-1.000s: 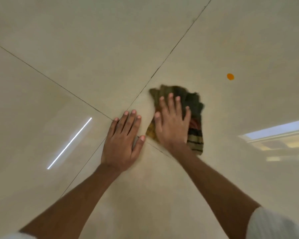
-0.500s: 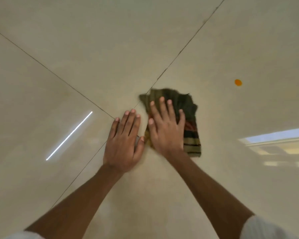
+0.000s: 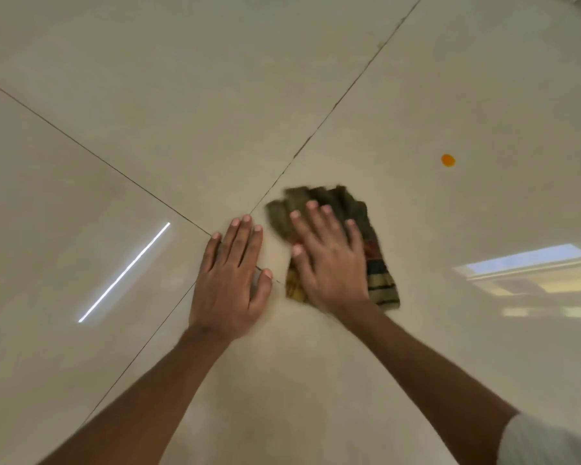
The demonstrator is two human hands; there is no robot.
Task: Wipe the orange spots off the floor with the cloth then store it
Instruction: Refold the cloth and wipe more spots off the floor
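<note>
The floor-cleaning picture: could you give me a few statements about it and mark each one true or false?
1. The right hand lies flat on the cloth. True.
2. The left hand is also on the cloth. False: it rests on the bare floor beside the cloth.
3. An orange spot is on the floor, clear of the cloth. True.
4. The cloth is plain white. False: it is dark with coloured stripes.
5. The orange spot lies on the left hand's side. False: it is past the cloth, on the right hand's side.
</note>
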